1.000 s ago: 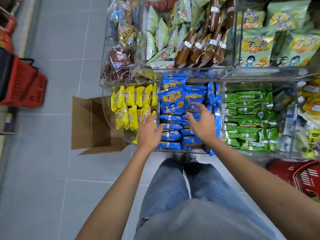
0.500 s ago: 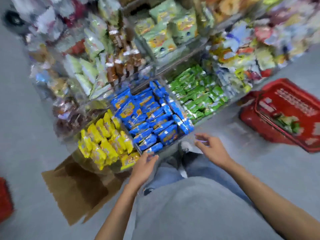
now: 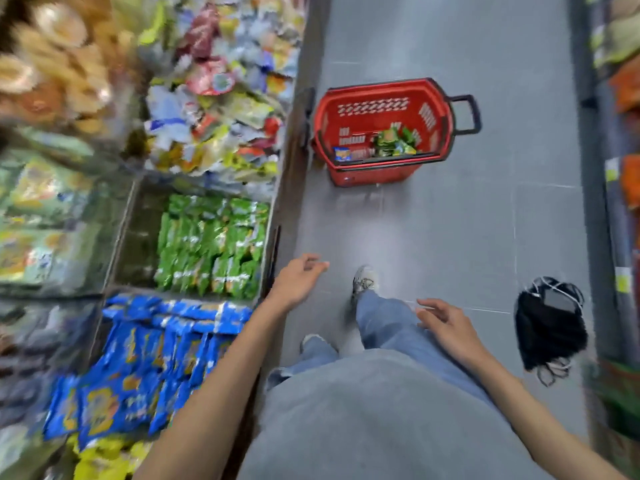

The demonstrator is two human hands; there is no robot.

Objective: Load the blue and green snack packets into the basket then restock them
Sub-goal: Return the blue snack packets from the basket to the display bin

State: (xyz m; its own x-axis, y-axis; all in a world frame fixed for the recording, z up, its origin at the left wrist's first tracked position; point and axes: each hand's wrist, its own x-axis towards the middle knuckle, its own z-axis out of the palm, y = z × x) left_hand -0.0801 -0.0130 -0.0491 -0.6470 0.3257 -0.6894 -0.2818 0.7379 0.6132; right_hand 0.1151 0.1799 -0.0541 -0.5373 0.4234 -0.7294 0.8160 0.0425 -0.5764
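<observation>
A red basket (image 3: 375,174) stands on the grey aisle floor ahead, holding several green snack packets (image 3: 393,142) and a blue packet (image 3: 342,153). On the left, a clear shelf bin is full of green packets (image 3: 211,244). The bin nearer me is full of blue packets (image 3: 145,362). My left hand (image 3: 296,278) hovers beside the green bin's edge, fingers relaxed and holding nothing. My right hand (image 3: 446,323) hangs over my right leg, fingers loosely spread and holding nothing. The view is blurred by motion.
Mixed snack bags (image 3: 221,98) fill the shelf bins further along on the left. Another shelf (image 3: 620,168) lines the right side of the aisle. A black bag with white cords (image 3: 549,323) lies on the floor at the right. Yellow packets (image 3: 100,459) sit at bottom left.
My view has swung right, from the shelf toward the aisle and the red basket. Both hands have pulled away from the blue packets and now hang free with nothing in them.
</observation>
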